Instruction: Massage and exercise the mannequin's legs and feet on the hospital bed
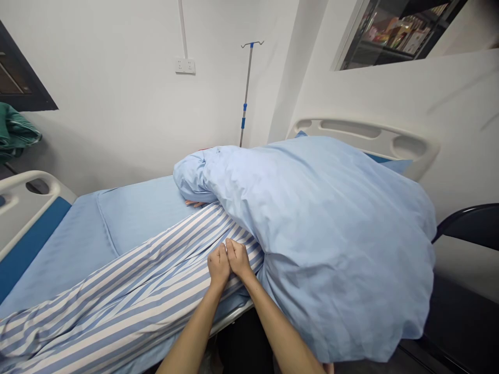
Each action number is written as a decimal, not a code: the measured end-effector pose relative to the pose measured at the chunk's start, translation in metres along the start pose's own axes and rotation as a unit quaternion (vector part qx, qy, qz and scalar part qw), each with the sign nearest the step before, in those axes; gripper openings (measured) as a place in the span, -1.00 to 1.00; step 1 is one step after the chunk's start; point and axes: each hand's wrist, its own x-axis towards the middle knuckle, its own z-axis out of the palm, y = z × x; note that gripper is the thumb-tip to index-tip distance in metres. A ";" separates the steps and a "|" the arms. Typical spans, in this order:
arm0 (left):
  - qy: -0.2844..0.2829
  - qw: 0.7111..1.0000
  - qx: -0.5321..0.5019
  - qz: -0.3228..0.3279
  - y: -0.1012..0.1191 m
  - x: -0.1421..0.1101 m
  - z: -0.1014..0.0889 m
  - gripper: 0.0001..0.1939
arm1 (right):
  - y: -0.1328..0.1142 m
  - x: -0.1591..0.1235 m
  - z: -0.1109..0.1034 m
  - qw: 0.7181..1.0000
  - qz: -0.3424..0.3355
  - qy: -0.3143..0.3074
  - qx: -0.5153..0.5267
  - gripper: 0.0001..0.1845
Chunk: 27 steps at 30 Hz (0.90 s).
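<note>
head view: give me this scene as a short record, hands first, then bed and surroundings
left hand: curled, close beside the right hand
right hand: curled, over striped fabric; whether either hand grips it is hidden
quilt: light blue, heaped toward the bed panel at picture right
another person's fingers: partly showing below the quilt edge
hooked pole: upright, beyond the quilt
chair: black, right picture edge
</note>
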 end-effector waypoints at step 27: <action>-0.020 1.000 0.018 0.015 0.010 0.005 0.027 -0.55 | 0.018 0.014 -0.022 0.992 0.065 0.104 0.035 -0.44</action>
